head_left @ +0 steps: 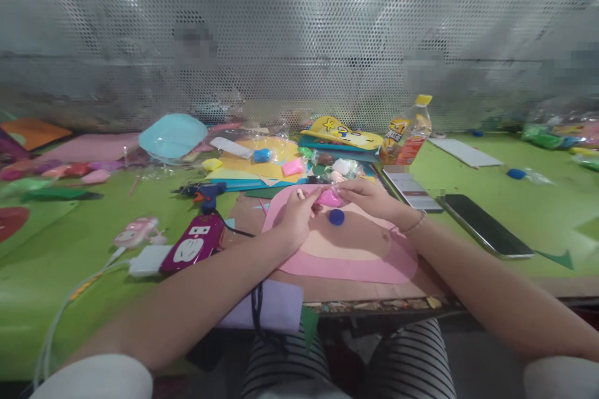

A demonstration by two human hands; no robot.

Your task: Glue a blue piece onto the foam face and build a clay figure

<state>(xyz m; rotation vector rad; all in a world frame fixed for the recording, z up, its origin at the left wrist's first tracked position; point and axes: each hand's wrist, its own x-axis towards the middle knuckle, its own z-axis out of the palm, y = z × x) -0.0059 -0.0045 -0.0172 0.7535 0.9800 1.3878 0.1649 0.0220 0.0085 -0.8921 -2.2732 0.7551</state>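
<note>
Pink modelling-clay packet (330, 197), where is it?

Between the two hands, over the far part of a peach sheet (350, 243), which lies on a larger pink sheet (292, 266)

How is the left hand (298, 217) posed?

Its forearm slants in from the near left, and the fingers curl forward and inward, their tips closed on the packet's left side

And the right hand (373, 197)?

It comes from the opposite side, back of the hand up, fingers pointing left and pinching the packet's right end; a bracelet (414, 222) circles the wrist

So both grips are on the same packet?

Yes, the fingertips nearly meet around it, with the forearms spread wide towards the body

Anything just below them?

A dark blue lump (337, 217) on the peach sheet, clay or a cap, I cannot tell which

And further out?

A blue glue gun (209, 194) and a purple case (194, 243) off the left hand, a dark smartphone (486, 225) beyond the right wrist, and a yellow-capped bottle (407, 137) standing farther back
</note>
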